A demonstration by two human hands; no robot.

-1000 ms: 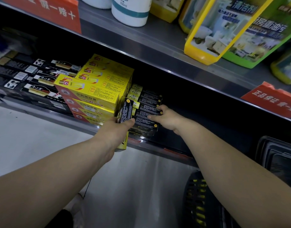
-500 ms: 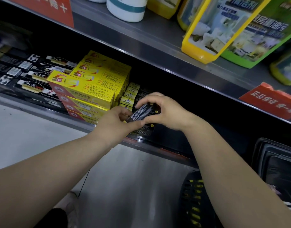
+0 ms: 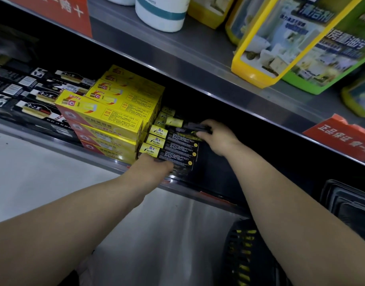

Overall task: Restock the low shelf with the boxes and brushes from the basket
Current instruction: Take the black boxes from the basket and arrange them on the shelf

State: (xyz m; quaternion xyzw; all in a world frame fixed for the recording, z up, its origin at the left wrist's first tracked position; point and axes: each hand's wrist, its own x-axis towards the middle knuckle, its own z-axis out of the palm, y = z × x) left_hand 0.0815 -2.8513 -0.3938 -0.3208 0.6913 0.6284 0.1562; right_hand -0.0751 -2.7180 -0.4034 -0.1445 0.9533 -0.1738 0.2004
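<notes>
Several slim black-and-yellow boxes [image 3: 173,145] lie stacked on the low shelf [image 3: 107,159], right of a pile of larger yellow boxes [image 3: 113,114]. My right hand [image 3: 216,137] reaches into the shelf and grips one black-and-yellow box [image 3: 185,124], blurred, over the back of that stack. My left hand [image 3: 154,168] rests against the front end of the stack at the shelf edge; its fingers are curled and I cannot see whether it holds anything. The black basket [image 3: 245,252] sits at the bottom right, with yellow items showing through its mesh.
Black boxed brushes [image 3: 33,100] fill the shelf's left part. The upper shelf [image 3: 198,65] overhangs with bottles, a yellow and green cleaner pack [image 3: 297,42] and red price tags [image 3: 342,137]. Stacked black bins [image 3: 346,205] stand at the right. Pale floor lies below.
My right hand took the slim box from between both hands and carried it deeper into the shelf, over the stack. My left hand let go and dropped to the stack's front end.
</notes>
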